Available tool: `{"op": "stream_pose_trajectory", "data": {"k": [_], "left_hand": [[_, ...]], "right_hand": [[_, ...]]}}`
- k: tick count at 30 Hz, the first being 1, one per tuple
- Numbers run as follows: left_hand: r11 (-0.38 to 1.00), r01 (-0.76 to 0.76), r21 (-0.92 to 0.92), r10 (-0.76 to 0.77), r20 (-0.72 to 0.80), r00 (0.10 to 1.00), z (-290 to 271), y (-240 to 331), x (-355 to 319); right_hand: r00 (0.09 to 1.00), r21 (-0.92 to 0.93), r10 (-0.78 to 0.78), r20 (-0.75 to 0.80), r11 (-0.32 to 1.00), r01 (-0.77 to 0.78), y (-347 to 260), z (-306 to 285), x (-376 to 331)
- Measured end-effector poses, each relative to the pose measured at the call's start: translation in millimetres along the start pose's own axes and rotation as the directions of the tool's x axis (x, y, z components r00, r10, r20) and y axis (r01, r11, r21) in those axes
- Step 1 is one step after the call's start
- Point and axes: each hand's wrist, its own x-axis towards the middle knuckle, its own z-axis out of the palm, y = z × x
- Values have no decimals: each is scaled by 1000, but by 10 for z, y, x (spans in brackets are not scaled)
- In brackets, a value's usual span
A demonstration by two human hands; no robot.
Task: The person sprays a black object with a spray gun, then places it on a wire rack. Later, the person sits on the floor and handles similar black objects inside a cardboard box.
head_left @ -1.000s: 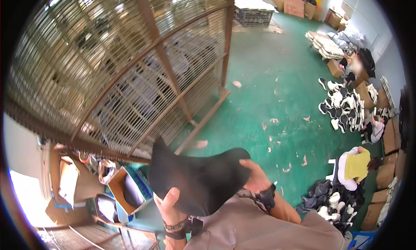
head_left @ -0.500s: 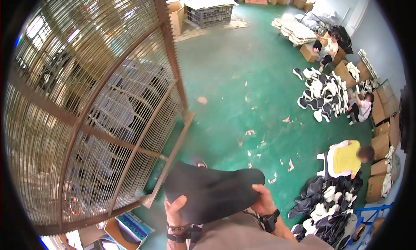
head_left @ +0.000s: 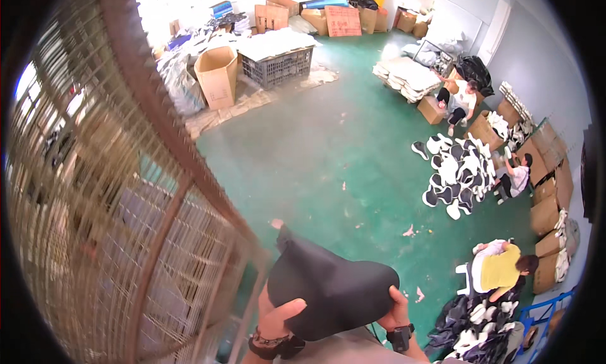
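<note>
a tall rusty wire cage [head_left: 120, 206] fills the left of the green workshop floor [head_left: 315, 156], with cardboard boxes [head_left: 218, 74] at the far edge and seated workers sorting black and white pieces [head_left: 457, 171] along the right edge. near the cage's corner, a black curved foam piece [head_left: 331, 288] is held up at chest height. the left hand [head_left: 278, 317] and right hand [head_left: 398, 304] clamp fingers on its lower rim, one at each end, apparently to keep it spread.
</note>
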Motion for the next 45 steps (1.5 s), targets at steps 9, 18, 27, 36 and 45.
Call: {"op": "stream_pose_trajectory", "data": {"k": [9,18,27,36,45], "left_hand": [[993,-109,40,112,-66,992,83,728,2509],[896,-360,-258,182,-525,831,-327,1226,4315],[640,-643,-421,200,-716,669,-1060,2091,5313],[499,-769,-400,314,-743,591,-2411,3596,6284],[500,-844,-196,366,-835,411,-3533,5483,6457]], "right_hand": [[996,-9,91,-11,996,-91,-516,915,2837],[975,-472,174,136,877,-90,-1217,2881,5411],[878,-719,340,336,695,5,-400,4764,7158],[804,-841,451,388,530,108,1033,6605,8539],[696,-874,627,351,487,3,2911,8242,9428]]}}
